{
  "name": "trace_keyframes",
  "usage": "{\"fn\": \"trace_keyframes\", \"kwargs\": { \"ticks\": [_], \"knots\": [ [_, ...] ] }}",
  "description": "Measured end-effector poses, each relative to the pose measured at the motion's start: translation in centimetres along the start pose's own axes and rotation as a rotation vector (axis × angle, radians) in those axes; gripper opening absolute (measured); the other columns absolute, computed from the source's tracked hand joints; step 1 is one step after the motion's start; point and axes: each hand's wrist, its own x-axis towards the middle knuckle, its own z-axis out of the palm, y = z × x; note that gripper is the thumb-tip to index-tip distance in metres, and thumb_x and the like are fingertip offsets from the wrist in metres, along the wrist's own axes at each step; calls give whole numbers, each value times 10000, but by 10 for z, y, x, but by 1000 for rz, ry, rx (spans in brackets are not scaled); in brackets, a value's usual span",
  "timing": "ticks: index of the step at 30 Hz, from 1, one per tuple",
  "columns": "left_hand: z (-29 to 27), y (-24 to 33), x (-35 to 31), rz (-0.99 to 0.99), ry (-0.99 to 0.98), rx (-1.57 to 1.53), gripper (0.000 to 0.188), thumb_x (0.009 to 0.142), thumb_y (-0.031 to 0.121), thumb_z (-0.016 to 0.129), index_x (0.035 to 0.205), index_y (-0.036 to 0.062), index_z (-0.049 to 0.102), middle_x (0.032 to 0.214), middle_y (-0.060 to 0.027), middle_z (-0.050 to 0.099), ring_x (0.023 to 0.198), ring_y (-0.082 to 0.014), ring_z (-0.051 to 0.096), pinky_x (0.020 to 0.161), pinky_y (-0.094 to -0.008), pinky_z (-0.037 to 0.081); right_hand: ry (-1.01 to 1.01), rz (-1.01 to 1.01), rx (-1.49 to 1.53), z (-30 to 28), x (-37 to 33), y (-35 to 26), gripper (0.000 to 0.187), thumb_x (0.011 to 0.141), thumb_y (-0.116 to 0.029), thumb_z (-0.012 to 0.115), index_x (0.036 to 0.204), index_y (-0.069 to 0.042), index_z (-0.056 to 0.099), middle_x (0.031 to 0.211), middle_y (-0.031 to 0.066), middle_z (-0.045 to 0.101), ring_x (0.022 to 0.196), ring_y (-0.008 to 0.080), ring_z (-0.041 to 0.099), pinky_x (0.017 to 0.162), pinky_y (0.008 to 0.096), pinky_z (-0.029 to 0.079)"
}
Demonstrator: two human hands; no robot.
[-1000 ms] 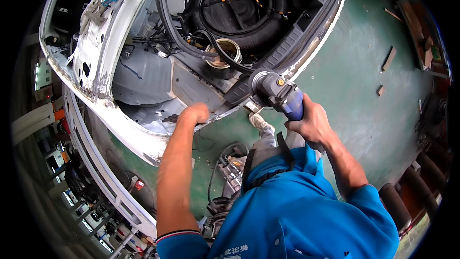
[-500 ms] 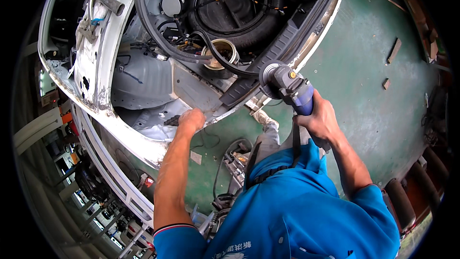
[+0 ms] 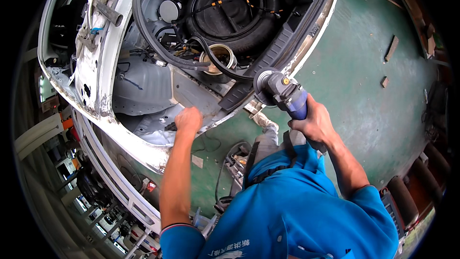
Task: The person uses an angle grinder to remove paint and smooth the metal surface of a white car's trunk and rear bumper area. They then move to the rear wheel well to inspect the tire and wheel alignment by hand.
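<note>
In my right hand (image 3: 315,121) is an angle grinder (image 3: 293,100) with a blue-purple body; my fingers wrap round its body. Its round disc (image 3: 262,86) faces the rear edge of a white car body (image 3: 143,144), close beside the dark ribbed sill trim (image 3: 273,52); whether they touch I cannot tell. My left hand (image 3: 189,120) is closed in a fist over the car's open rear corner, above bare grey sheet metal (image 3: 148,84). What its fingers hold, if anything, is hidden. A small dark patterned patch (image 3: 170,126) shows beside the fist.
A spare tyre (image 3: 266,24) lies in the open boot, with loose wiring and an open can (image 3: 225,56) near it. Black rubber seal (image 3: 139,24) loops across the opening. A tool stand (image 3: 235,160) and cable are on the green floor (image 3: 354,91), with wood scraps (image 3: 392,49) at right.
The view has shifted slightly, so the car sits a little lower and further left. My left fist has risen slightly against the metal. The grinder stays in my right hand near the sill.
</note>
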Motion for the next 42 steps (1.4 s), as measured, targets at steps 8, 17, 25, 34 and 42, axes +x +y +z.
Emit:
{"fn": "trace_keyframes", "kwargs": {
  "ticks": [8, 17, 25, 34, 42],
  "knots": [
    [62, 79, -141, 514, -275, -1000, 402, 931, 302, 711, 1191, -2, 677, 1082, -205, 728, 1032, -302, 714, 915, -388, 545, 3, -51, -84, 26, -16, -2, 589, 601, -230, 774, 1097, 6, 560, 876, 273, 670, 851, 481, 650, 776, 510, 514],
    [137, 119, -137, 571, -506, -1935, 709, 899, 311, 780, 1421, -47, 461, 1356, -155, 566, 1244, -228, 549, 1072, -347, 421, 171, -86, -266, 149, -75, 29, 560, 673, -257, 783, 1132, -44, 543, 903, 254, 681, 885, 486, 656, 765, 541, 521],
    [193, 93, -136, 174, -464, -2059, 616, 819, 198, 843, 1333, -20, 583, 1290, -101, 618, 1195, -192, 570, 1055, -330, 424, 230, -209, -97, 242, -82, 52, 560, 751, -243, 740, 1264, -94, 573, 1034, 196, 711, 924, 426, 688, 772, 488, 555],
    [218, 75, -115, 144, -341, -1937, 674, 812, 141, 824, 1377, -45, 508, 1326, -121, 575, 1208, -220, 570, 1065, -356, 439, 227, -261, 136, 286, -55, 81, 519, 768, -242, 728, 1234, -83, 564, 1085, 193, 672, 1020, 422, 650, 850, 483, 527],
    [223, 72, -106, 103, -249, -1938, 660, 809, 102, 812, 1370, -62, 505, 1327, -131, 573, 1225, -231, 565, 1081, -364, 431, 233, -304, 208, 305, -38, 91, 525, 772, -299, 727, 1236, -103, 580, 1014, 208, 704, 977, 434, 657, 826, 511, 513]
  ]
}}
